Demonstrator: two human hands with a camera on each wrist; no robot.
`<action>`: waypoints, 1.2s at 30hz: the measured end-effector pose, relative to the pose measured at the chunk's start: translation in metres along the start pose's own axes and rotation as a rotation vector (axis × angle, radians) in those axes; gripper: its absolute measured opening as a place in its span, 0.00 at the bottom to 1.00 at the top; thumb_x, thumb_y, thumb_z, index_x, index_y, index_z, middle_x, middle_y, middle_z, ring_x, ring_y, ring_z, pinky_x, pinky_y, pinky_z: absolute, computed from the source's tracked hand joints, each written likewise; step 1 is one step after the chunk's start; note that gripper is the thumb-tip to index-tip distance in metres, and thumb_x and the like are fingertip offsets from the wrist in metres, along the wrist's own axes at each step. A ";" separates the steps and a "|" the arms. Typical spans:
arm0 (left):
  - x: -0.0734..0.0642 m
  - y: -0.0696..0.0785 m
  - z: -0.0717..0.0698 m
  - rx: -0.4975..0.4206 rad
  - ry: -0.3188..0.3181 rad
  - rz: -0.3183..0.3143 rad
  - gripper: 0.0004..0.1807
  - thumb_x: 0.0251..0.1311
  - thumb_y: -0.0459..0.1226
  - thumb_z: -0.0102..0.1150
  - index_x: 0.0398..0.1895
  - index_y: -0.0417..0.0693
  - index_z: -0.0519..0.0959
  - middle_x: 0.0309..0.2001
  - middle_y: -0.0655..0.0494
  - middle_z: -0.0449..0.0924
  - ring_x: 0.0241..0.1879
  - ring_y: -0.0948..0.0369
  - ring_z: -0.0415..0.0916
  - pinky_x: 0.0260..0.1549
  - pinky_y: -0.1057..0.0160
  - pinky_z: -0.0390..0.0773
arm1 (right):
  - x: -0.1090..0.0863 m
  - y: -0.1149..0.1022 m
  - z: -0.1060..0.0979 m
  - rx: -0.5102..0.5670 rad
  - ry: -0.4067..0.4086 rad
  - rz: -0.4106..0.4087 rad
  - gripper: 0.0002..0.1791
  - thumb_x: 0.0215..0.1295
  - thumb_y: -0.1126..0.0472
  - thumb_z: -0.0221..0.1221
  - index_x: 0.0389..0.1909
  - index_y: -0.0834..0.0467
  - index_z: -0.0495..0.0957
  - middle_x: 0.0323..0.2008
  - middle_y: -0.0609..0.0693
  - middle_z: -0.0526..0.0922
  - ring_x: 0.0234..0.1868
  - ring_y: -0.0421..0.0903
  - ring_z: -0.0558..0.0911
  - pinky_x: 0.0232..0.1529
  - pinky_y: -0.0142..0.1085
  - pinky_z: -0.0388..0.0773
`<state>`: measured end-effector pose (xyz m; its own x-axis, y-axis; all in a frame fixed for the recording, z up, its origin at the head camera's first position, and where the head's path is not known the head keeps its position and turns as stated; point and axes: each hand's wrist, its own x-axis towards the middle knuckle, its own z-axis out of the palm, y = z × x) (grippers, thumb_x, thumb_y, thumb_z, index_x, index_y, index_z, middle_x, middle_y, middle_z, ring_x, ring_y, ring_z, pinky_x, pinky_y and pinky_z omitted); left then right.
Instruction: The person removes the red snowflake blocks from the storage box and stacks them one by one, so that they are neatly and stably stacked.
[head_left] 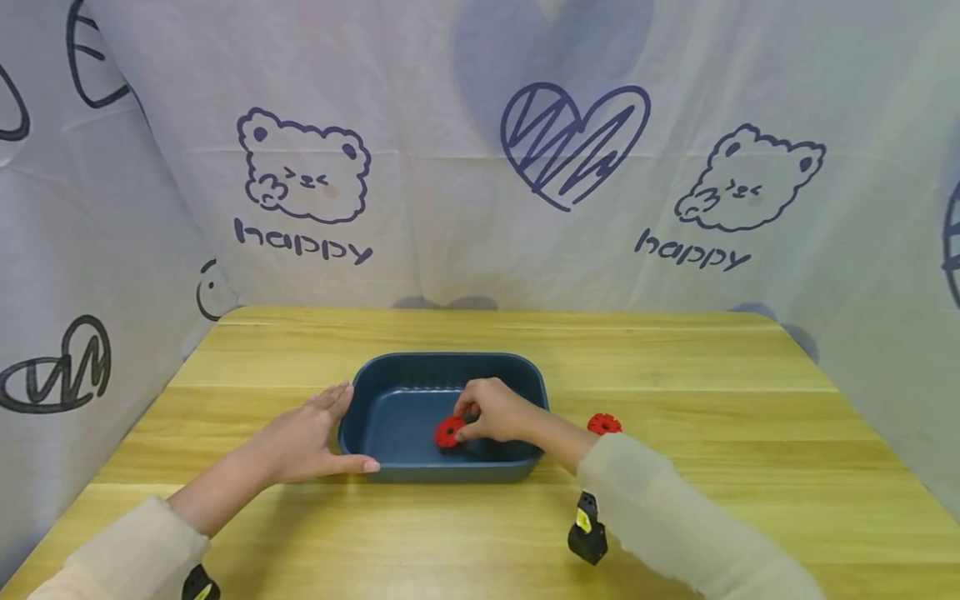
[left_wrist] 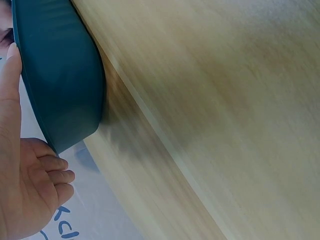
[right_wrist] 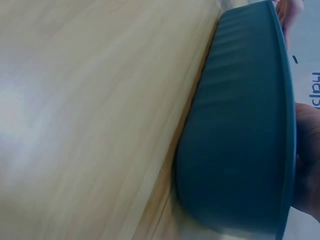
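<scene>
A dark blue-green rectangular tub [head_left: 442, 473] sits in the middle of the table. Inside it my right hand [head_left: 498, 412] pinches a red, notched, flower-shaped disc [head_left: 448, 432] with a dark centre hole, low over the tub floor. My left hand [head_left: 311, 437] rests at the tub's left end, fingers stretched along the left rim and thumb at the front rim. In the left wrist view that thumb [left_wrist: 11, 75] lies against the rim. The right wrist view shows the tub's outer wall [right_wrist: 235, 125], which hides the disc; part of my right hand [right_wrist: 307, 160] shows beyond the rim.
A second red notched disc [head_left: 603, 424] lies on the wooden table [head_left: 712, 500] to the right of the tub, partly covered by my right sleeve [head_left: 675, 508]. White cloth [head_left: 435, 233] with drawn bears and hearts hangs behind and beside the table.
</scene>
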<state>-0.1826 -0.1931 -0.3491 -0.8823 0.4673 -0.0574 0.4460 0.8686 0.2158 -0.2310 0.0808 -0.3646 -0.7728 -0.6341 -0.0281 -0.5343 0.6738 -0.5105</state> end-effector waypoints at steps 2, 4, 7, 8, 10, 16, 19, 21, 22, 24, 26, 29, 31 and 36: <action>0.000 0.000 0.000 0.000 0.000 0.002 0.62 0.44 0.70 0.53 0.66 0.26 0.55 0.68 0.30 0.53 0.66 0.35 0.55 0.59 0.40 0.63 | -0.004 0.000 -0.003 -0.010 0.003 -0.005 0.12 0.51 0.59 0.68 0.36 0.61 0.83 0.34 0.50 0.79 0.35 0.42 0.74 0.36 0.26 0.72; 0.000 0.000 0.000 -0.002 0.001 0.004 0.62 0.44 0.70 0.53 0.66 0.26 0.55 0.68 0.30 0.53 0.66 0.35 0.55 0.59 0.40 0.63 | -0.008 0.000 -0.007 -0.018 0.008 -0.016 0.12 0.52 0.59 0.68 0.36 0.61 0.83 0.35 0.51 0.80 0.35 0.44 0.75 0.37 0.26 0.72; 0.000 0.000 0.000 -0.006 -0.002 0.005 0.62 0.44 0.70 0.53 0.67 0.26 0.55 0.68 0.30 0.53 0.66 0.35 0.54 0.59 0.39 0.62 | -0.013 0.002 -0.011 -0.034 0.021 -0.039 0.12 0.52 0.58 0.68 0.36 0.61 0.83 0.34 0.51 0.80 0.36 0.45 0.76 0.37 0.25 0.73; 0.000 0.000 0.000 -0.007 -0.003 0.005 0.62 0.44 0.70 0.53 0.67 0.26 0.54 0.68 0.30 0.53 0.66 0.35 0.54 0.59 0.39 0.62 | -0.015 0.002 -0.013 -0.035 0.027 -0.045 0.12 0.51 0.59 0.68 0.36 0.61 0.83 0.34 0.51 0.80 0.36 0.45 0.77 0.37 0.26 0.73; 0.000 0.000 0.000 -0.005 -0.004 0.005 0.62 0.44 0.71 0.53 0.67 0.27 0.54 0.68 0.30 0.53 0.66 0.35 0.54 0.59 0.39 0.62 | -0.019 0.004 -0.016 -0.038 0.036 -0.051 0.13 0.51 0.58 0.68 0.36 0.61 0.83 0.34 0.51 0.80 0.36 0.45 0.77 0.37 0.26 0.73; 0.000 -0.001 0.002 -0.002 0.002 0.001 0.62 0.44 0.71 0.53 0.67 0.27 0.54 0.68 0.31 0.53 0.66 0.35 0.54 0.59 0.39 0.62 | -0.027 0.009 -0.025 -0.049 0.065 -0.067 0.14 0.51 0.58 0.68 0.37 0.62 0.83 0.34 0.50 0.80 0.36 0.45 0.77 0.38 0.26 0.74; 0.000 0.000 0.002 -0.001 0.001 -0.003 0.62 0.44 0.71 0.53 0.67 0.27 0.54 0.68 0.31 0.53 0.66 0.35 0.54 0.59 0.39 0.63 | -0.030 0.012 -0.029 -0.053 0.071 -0.070 0.14 0.52 0.58 0.68 0.37 0.62 0.83 0.34 0.50 0.80 0.35 0.44 0.77 0.37 0.26 0.73; 0.000 0.000 0.002 0.001 0.000 -0.004 0.62 0.44 0.71 0.53 0.67 0.27 0.54 0.68 0.30 0.53 0.65 0.35 0.54 0.58 0.39 0.63 | -0.032 0.013 -0.031 -0.049 0.072 -0.062 0.14 0.52 0.58 0.68 0.37 0.61 0.83 0.35 0.50 0.80 0.36 0.44 0.77 0.37 0.26 0.73; 0.000 0.000 0.002 0.003 -0.001 -0.005 0.62 0.44 0.71 0.53 0.67 0.27 0.54 0.68 0.30 0.53 0.65 0.35 0.54 0.58 0.39 0.63 | -0.033 0.014 -0.031 -0.046 0.072 -0.058 0.14 0.52 0.58 0.67 0.37 0.61 0.83 0.35 0.50 0.80 0.36 0.44 0.77 0.37 0.27 0.73; 0.000 0.000 0.002 0.003 -0.003 -0.006 0.63 0.44 0.71 0.53 0.67 0.27 0.54 0.68 0.30 0.53 0.66 0.35 0.54 0.58 0.39 0.63 | -0.036 0.015 -0.033 -0.039 0.070 -0.046 0.14 0.52 0.58 0.67 0.38 0.61 0.83 0.35 0.50 0.80 0.36 0.44 0.76 0.37 0.27 0.73; 0.000 0.000 0.002 0.002 -0.003 -0.007 0.63 0.44 0.71 0.53 0.67 0.27 0.54 0.68 0.31 0.53 0.66 0.35 0.54 0.59 0.38 0.63 | -0.039 0.016 -0.036 -0.029 0.068 -0.033 0.14 0.52 0.59 0.67 0.38 0.62 0.83 0.36 0.51 0.80 0.37 0.45 0.77 0.38 0.27 0.74; 0.000 0.000 0.003 -0.001 -0.001 -0.006 0.63 0.44 0.71 0.53 0.67 0.27 0.53 0.68 0.31 0.52 0.66 0.35 0.54 0.59 0.38 0.62 | -0.044 0.017 -0.041 -0.017 0.067 -0.026 0.14 0.53 0.59 0.67 0.39 0.62 0.83 0.36 0.51 0.79 0.38 0.47 0.77 0.38 0.28 0.75; 0.000 0.000 0.003 0.000 0.001 -0.003 0.63 0.43 0.71 0.53 0.67 0.27 0.54 0.68 0.30 0.53 0.65 0.35 0.54 0.59 0.38 0.62 | -0.047 0.018 -0.043 -0.015 0.068 -0.027 0.14 0.53 0.59 0.66 0.39 0.62 0.82 0.36 0.51 0.79 0.38 0.48 0.77 0.38 0.29 0.76; 0.001 -0.001 0.004 -0.003 0.010 -0.006 0.63 0.43 0.71 0.53 0.67 0.27 0.54 0.68 0.31 0.53 0.65 0.34 0.54 0.58 0.38 0.63 | -0.054 0.024 -0.048 -0.039 0.089 -0.046 0.13 0.53 0.59 0.66 0.38 0.62 0.82 0.36 0.51 0.80 0.38 0.49 0.77 0.38 0.31 0.77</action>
<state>-0.1829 -0.1930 -0.3532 -0.8863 0.4605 -0.0493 0.4403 0.8709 0.2185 -0.2192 0.1495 -0.3340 -0.7738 -0.6293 0.0717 -0.5810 0.6602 -0.4759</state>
